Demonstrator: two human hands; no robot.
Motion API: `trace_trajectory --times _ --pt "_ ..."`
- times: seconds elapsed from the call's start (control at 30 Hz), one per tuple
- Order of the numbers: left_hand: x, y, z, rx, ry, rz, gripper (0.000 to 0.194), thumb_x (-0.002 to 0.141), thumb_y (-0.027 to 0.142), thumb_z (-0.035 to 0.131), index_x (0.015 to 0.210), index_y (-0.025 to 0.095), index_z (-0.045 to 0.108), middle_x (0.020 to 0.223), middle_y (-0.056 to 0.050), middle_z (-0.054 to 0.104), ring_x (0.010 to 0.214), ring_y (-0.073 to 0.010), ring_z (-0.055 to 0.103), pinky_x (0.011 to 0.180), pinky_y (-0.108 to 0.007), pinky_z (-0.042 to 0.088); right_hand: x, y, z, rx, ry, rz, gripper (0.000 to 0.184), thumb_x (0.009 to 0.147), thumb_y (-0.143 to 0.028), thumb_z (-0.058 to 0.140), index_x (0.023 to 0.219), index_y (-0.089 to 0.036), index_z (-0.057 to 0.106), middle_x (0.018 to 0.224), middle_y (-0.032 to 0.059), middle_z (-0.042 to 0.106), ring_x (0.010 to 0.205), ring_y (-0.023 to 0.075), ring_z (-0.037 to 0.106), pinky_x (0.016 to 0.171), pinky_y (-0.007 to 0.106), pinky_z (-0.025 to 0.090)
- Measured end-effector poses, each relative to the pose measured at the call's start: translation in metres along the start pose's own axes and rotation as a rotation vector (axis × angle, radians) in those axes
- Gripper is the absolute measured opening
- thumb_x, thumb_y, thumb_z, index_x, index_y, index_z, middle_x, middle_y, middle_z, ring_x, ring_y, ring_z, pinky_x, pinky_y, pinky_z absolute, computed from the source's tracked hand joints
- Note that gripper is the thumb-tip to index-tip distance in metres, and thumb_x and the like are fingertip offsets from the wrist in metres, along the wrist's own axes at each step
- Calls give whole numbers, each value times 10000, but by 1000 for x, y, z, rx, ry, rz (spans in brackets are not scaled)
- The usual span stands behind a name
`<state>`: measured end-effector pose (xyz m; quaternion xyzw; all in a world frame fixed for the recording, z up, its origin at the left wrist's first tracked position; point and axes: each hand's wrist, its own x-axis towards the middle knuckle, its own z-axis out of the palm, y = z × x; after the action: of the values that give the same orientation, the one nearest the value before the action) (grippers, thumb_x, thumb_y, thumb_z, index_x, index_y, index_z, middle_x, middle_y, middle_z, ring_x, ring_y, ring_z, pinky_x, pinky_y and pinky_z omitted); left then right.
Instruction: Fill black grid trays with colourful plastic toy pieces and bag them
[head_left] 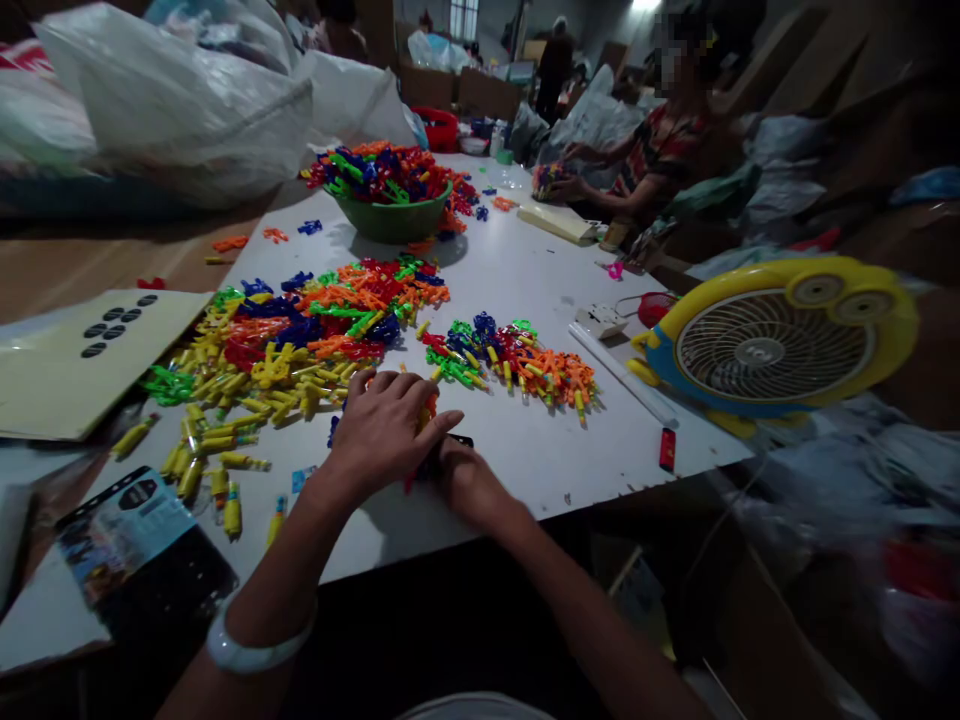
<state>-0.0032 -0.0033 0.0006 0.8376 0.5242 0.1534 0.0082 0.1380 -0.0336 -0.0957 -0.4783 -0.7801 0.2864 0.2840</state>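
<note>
My left hand (386, 425) lies curled over a bundle of small coloured plastic pieces on the white table (525, 270), its fingers closed round them. My right hand (461, 480) sits just below and to the right of it, touching a small dark object; its fingers are mostly hidden under the left hand. A wide heap of yellow, orange, blue, green and red plastic pieces (300, 335) spreads in front of my left hand. A smaller mixed pile (517, 365) lies to the right of it.
A green bowl (394, 215) heaped with pieces stands farther back. A yellow desk fan (772, 340) sits at the right edge, a red lighter (667, 449) near it. Printed packaging cards (135, 540) lie at the left. Another person (645, 160) works at the far right.
</note>
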Motion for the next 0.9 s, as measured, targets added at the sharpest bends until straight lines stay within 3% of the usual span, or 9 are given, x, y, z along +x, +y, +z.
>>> trace_trajectory --times 0.07,0.17,0.23,0.3,0.43,0.6,0.67,0.8,0.9 --pt "1 1 -1 6 -11 0 489 938 607 375 1102 241 654 1158 -67 697 1129 -287 568 1037 -501 321 19 10 -25 -90 43 43 279 887 -93 431 1087 -196 595 1003 58 673 916 194 617 807 292 499" --pt "4 5 -5 -1 -31 -20 504 941 617 359 1085 238 658 1226 -75 673 1220 -312 530 1085 -569 264 57 28 -53 -365 222 293 305 881 -57 431 1127 -124 599 1168 164 617 1072 240 581 912 346 463" --pt "6 9 -7 2 -23 -25 528 935 631 358 1116 229 649 1311 -90 629 1316 -340 457 1117 -626 186 77 39 -61 -434 228 399 280 867 -56 463 1101 -97 611 1160 208 612 1058 272 585 891 376 465" --pt "6 14 -6 5 -26 1 534 943 615 360 1175 217 628 1360 -100 596 1369 -336 405 1145 -625 139 85 46 -62 -429 185 418 205 847 -71 515 1010 -105 634 1056 195 649 988 273 608 853 374 476" --pt "4 17 0 6 -40 47 468 986 511 337 1178 205 635 1260 -86 661 1278 -276 503 1153 -523 213 67 51 -59 -228 149 386 34 803 -150 601 833 -166 600 845 83 669 838 212 634 774 317 498" --pt "3 15 4 -8 -11 62 444 1007 431 293 1166 208 642 1177 -75 695 1151 -256 572 1080 -480 305 29 38 -41 439 245 419 321 718 -261 654 1004 -201 523 788 -21 647 678 147 623 638 271 515" --pt "3 15 3 -18 -6 65 445 1009 417 281 1162 214 646 1178 -74 695 1143 -251 574 1065 -470 314 21 32 -32 577 176 348 300 699 -274 661 967 -205 544 795 -26 645 690 143 618 625 259 511" --pt "4 16 1 -24 -13 58 453 1009 407 265 1165 222 648 1186 -75 693 1149 -245 569 1064 -459 307 14 24 -14 460 16 258 140 714 -288 666 790 -203 583 705 -19 616 670 157 588 574 246 468" --pt "4 17 1 -23 -24 42 462 1009 417 262 1174 221 646 1201 -78 687 1155 -244 568 1067 -453 300 11 20 2 210 52 186 202 791 -289 625 972 -203 594 891 48 644 761 197 600 648 299 482"
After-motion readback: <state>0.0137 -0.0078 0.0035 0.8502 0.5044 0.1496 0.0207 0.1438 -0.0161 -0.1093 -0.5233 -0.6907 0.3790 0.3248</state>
